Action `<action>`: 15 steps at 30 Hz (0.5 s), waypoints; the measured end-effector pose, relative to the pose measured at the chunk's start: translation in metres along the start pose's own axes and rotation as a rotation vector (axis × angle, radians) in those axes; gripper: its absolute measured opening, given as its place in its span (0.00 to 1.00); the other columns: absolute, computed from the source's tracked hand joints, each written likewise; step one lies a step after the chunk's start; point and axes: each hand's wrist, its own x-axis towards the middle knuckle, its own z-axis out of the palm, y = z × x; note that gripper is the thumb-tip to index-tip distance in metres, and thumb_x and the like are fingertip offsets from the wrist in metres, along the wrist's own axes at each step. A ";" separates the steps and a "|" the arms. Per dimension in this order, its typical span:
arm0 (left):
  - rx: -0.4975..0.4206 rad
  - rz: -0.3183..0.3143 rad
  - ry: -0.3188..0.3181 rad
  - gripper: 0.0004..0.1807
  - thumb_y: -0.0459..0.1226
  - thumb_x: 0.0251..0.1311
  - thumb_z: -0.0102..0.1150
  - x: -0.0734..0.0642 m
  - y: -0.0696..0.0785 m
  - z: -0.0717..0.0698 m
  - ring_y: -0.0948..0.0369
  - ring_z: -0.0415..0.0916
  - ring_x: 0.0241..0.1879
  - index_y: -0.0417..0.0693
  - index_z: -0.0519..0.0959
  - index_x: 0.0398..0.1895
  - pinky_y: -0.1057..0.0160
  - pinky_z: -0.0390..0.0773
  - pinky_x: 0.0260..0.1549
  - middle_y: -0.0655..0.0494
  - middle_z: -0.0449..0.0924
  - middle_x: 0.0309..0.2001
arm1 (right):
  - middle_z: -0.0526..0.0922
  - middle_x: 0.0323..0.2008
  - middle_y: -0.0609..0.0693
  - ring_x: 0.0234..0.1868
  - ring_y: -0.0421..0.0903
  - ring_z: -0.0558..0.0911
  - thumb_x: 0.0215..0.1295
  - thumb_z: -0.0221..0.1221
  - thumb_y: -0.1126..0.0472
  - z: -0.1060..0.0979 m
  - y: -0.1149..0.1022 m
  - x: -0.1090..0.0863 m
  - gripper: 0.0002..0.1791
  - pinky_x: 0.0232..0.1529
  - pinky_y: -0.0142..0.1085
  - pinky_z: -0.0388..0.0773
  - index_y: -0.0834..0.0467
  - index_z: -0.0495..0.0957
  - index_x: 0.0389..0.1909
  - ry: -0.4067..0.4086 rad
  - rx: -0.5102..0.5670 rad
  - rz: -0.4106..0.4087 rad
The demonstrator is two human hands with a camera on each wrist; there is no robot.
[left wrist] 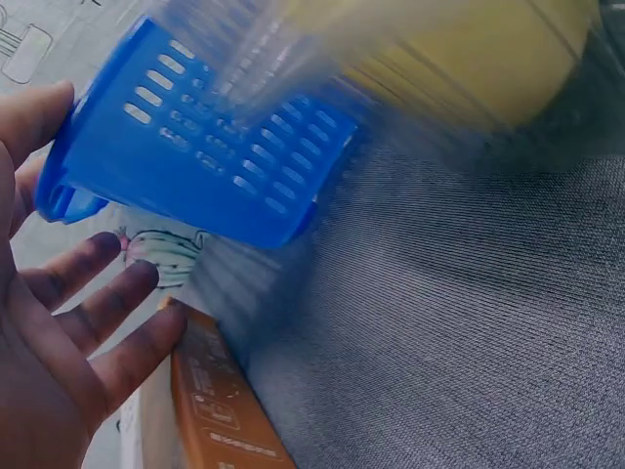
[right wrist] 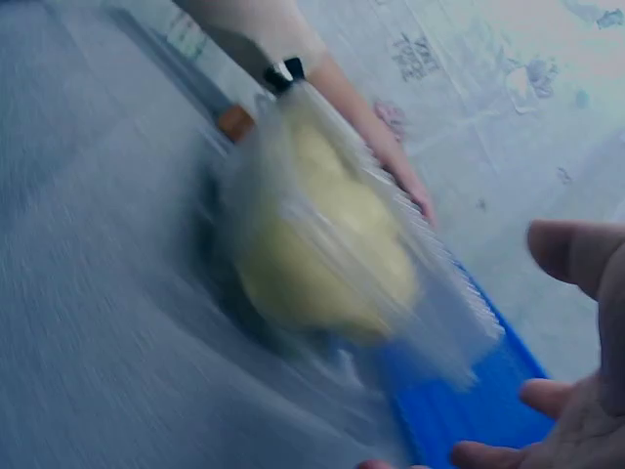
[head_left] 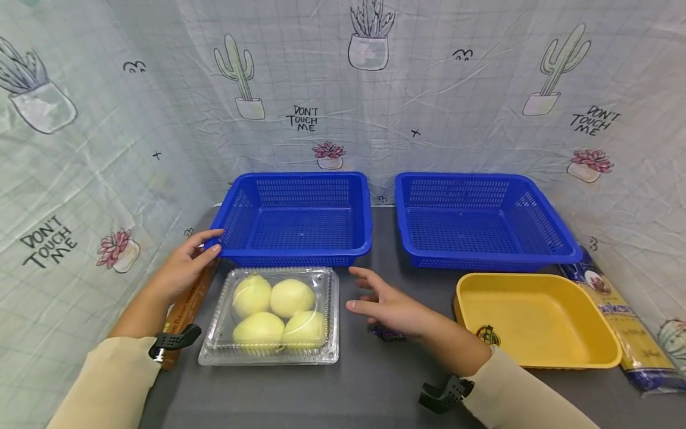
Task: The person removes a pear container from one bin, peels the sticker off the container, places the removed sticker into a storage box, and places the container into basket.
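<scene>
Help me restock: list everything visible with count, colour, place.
Rectangular plastic baskets: 2, blue, back
Lidded plastic box: 1, clear, front left
Rounded fruits: 4, pale yellow, inside box
Rectangular plastic tray: 1, yellow, right
Round patch: 1, mostly black, in tray
Long carton: 1, orange, left of box
Long packet: 1, yellow and blue, far right
Small item: 1, dark purple, centre
Flat tabletop: 1, grey, below
Printed backdrop: count unclear, pale grey, surrounding
Wrist straps: 2, black, wrists
Sleeves: 2, beige, forearms
Left hand: 1, at left basket
Right hand: 1, right of box
</scene>
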 end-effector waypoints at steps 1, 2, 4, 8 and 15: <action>-0.009 0.003 0.000 0.28 0.41 0.84 0.52 0.001 0.000 0.001 0.67 0.78 0.46 0.38 0.65 0.79 0.72 0.80 0.45 0.38 0.72 0.61 | 0.54 0.81 0.70 0.75 0.69 0.66 0.79 0.61 0.53 0.007 0.001 0.003 0.44 0.59 0.58 0.79 0.52 0.49 0.87 0.019 0.026 -0.010; -0.028 0.005 -0.002 0.28 0.40 0.84 0.52 0.001 0.000 0.001 0.68 0.78 0.46 0.38 0.65 0.79 0.72 0.80 0.45 0.37 0.71 0.63 | 0.55 0.80 0.70 0.75 0.69 0.66 0.79 0.61 0.53 0.013 0.002 0.007 0.44 0.59 0.58 0.79 0.53 0.48 0.87 0.039 0.052 -0.021; -0.080 0.013 -0.015 0.27 0.39 0.84 0.51 0.002 0.001 0.003 0.71 0.79 0.47 0.37 0.64 0.79 0.72 0.81 0.47 0.33 0.68 0.67 | 0.56 0.80 0.70 0.75 0.69 0.67 0.79 0.61 0.54 0.026 0.005 0.013 0.45 0.59 0.57 0.79 0.53 0.47 0.87 0.077 0.100 -0.041; -0.196 0.015 -0.065 0.28 0.38 0.85 0.49 0.003 0.004 0.005 0.73 0.79 0.51 0.37 0.61 0.81 0.70 0.82 0.52 0.27 0.59 0.74 | 0.61 0.77 0.69 0.70 0.65 0.72 0.77 0.63 0.56 0.046 0.010 0.025 0.45 0.58 0.51 0.78 0.55 0.49 0.86 0.152 0.168 -0.086; -0.226 -0.010 -0.136 0.30 0.42 0.87 0.45 0.003 0.001 0.006 0.77 0.75 0.57 0.41 0.57 0.83 0.70 0.78 0.58 0.27 0.47 0.81 | 0.71 0.71 0.66 0.65 0.61 0.75 0.74 0.65 0.59 0.064 0.018 0.037 0.44 0.59 0.46 0.78 0.58 0.55 0.84 0.235 0.159 -0.169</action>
